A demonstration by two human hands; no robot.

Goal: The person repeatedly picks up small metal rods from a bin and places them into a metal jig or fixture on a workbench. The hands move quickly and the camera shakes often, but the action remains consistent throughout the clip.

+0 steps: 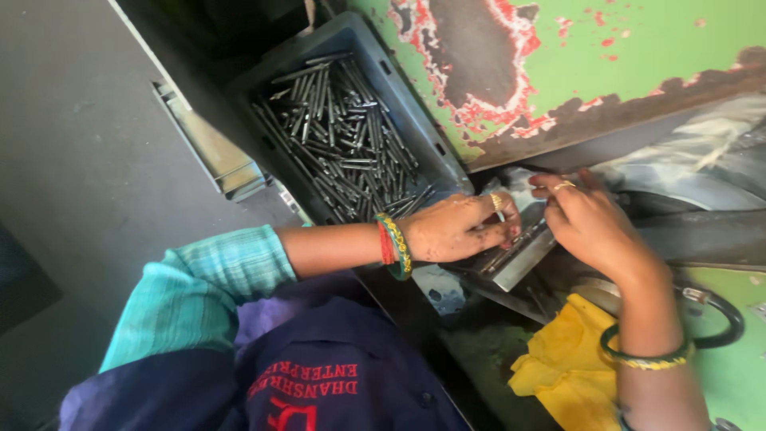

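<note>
Just beside the dark plastic crate of thin steel pins (343, 132), pins are being laid on a grey metal tray (519, 259). The left hand (455, 227) is curled onto the tray's pins; the right hand (590, 223) is held with fingers together, its grasp hidden. Careful alignment is judged necessary next.

Rods (343, 136) in bin (415, 112), left of metal tray (519, 259), cloth (566, 363) seemingly below

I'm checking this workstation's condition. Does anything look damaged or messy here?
Yes. The green panel above the crate has paint flaked off in large patches, showing red and dark layers beneath. The metal pins lie jumbled in the crate, not stacked. A yellow cloth sits crumpled by the right hand.
</note>
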